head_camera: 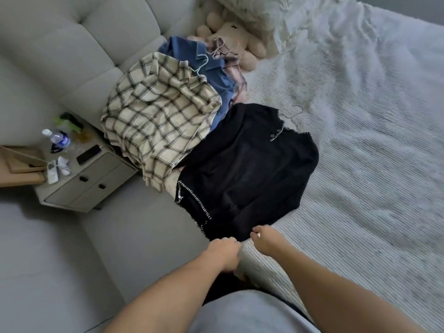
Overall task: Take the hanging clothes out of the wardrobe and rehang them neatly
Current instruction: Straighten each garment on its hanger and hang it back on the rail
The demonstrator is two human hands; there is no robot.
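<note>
Both hands at the hem of a black knit top with white blanket stitching — spread flat on the white ribbed bedspread.
The left hand curls at the hem's edge; the right hand pinches it — beside a cream plaid shirt.

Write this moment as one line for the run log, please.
stage: laying clothes on bed | left hand: grips black top hem | right hand: at same hem | pile: plaid shirt

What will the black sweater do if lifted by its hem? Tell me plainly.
The black sweater would probably droop and fold, since it lies limp and flat on the bed. It looks knitted, so probably light and not slippery. Its hanger may slide out at the collar.
</note>
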